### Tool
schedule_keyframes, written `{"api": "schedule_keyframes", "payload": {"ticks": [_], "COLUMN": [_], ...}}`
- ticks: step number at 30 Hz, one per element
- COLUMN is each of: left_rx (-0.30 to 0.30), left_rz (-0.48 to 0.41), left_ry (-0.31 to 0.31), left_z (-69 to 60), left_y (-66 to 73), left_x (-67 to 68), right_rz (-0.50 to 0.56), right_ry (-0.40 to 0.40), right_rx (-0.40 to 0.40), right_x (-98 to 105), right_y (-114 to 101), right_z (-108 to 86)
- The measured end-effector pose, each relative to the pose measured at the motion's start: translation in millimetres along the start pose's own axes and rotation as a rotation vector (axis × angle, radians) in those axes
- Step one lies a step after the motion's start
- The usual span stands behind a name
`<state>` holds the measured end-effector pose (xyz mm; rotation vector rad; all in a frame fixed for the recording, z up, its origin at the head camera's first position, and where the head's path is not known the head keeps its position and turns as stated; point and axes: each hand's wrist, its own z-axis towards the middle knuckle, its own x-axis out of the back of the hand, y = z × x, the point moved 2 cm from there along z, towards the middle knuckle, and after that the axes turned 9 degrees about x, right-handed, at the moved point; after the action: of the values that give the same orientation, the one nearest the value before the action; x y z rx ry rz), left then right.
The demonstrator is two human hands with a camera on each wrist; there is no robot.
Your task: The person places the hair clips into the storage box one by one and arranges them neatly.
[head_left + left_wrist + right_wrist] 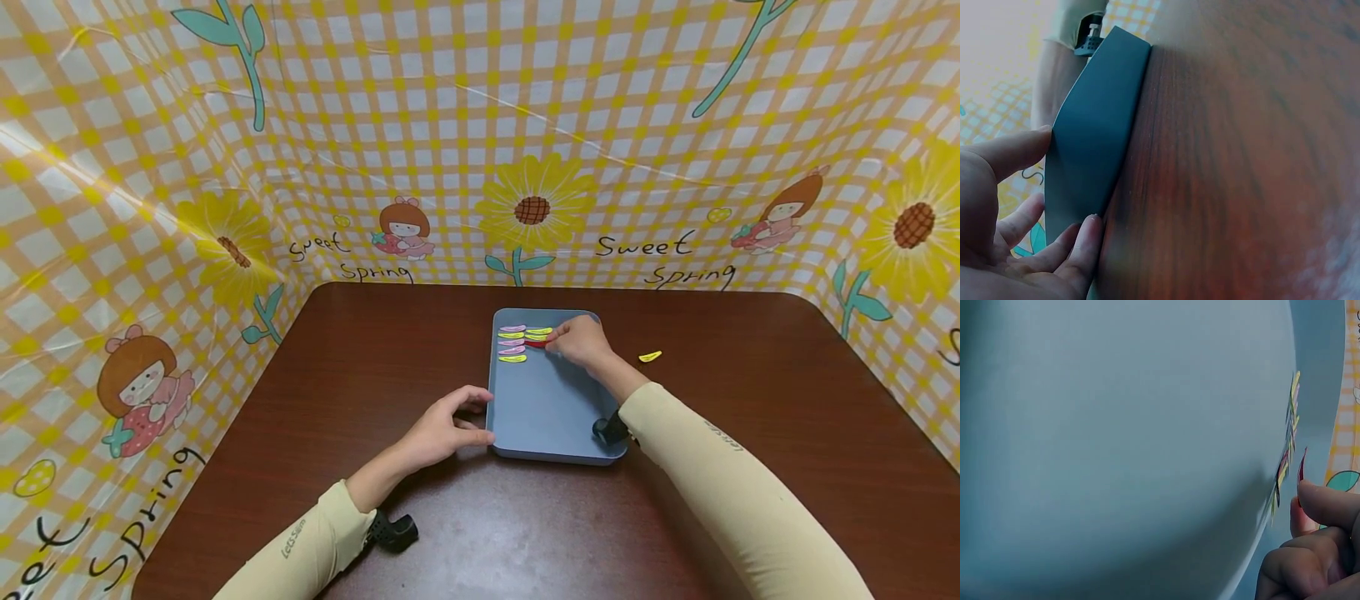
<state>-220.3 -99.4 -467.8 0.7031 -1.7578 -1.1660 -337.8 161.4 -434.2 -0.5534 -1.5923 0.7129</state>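
Note:
A red snap hair clip point(536, 343) is pinched between the thumb and finger of my right hand point(581, 340), over the far part of a grey-blue tray point(551, 408). In the right wrist view the red clip point(1302, 470) stands up from the fingertips, above the tray floor. Pink clips point(512, 342) and yellow clips point(513, 359) lie in a column along the tray's left side. Beside them are more yellow clips point(538, 332), partly near the right hand. My left hand point(442, 429) touches the tray's left wall with thumb and fingers, loosely spread, as the left wrist view shows.
One yellow clip point(650, 357) lies on the dark brown wooden table point(375, 358), right of the tray. Checked yellow cloth point(450, 150) with flowers and printed figures surrounds the table at the back and sides. Each wrist wears a black camera mount point(393, 532).

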Motion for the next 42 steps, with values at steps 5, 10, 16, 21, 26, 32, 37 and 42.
{"api": "schedule_keyframes", "payload": {"ticks": [5,10,16,21,26,32,37,42], "left_rx": [0.0,-0.007,-0.012,-0.012,-0.008,-0.001,-0.01,-0.013], "left_rz": [-0.009,-0.009,-0.016,-0.008,-0.005,-0.002,-0.004,-0.012], "left_ry": [0.001,0.001,0.001,0.002,0.003,0.001,-0.003,-0.006], "left_z": [0.1,0.5,0.5,0.3,0.2,-0.2,-0.4,-0.8], "left_y": [-0.2,-0.9,-1.0,-0.6,0.4,2.0,2.2,2.9], "left_x": [-0.1,0.0,0.0,-0.2,0.2,0.3,0.1,-0.2], "right_rz": [-0.025,-0.053,-0.066,-0.061,-0.069,-0.082,-0.074,-0.055], "right_ry": [0.023,0.044,0.051,0.047,0.035,0.033,0.039,0.05], "right_rx": [0.007,0.013,0.031,0.035,0.041,0.048,0.05,0.041], "right_x": [-3.2,-6.4,-8.0,-7.7,-8.3,-8.4,-8.8,-7.5], "right_y": [0.7,0.4,-0.5,-1.3,-1.1,-1.0,0.5,1.9], "right_z": [-2.1,-5.0,-7.8,-8.5,-8.8,-8.9,-7.5,-6.6]}}
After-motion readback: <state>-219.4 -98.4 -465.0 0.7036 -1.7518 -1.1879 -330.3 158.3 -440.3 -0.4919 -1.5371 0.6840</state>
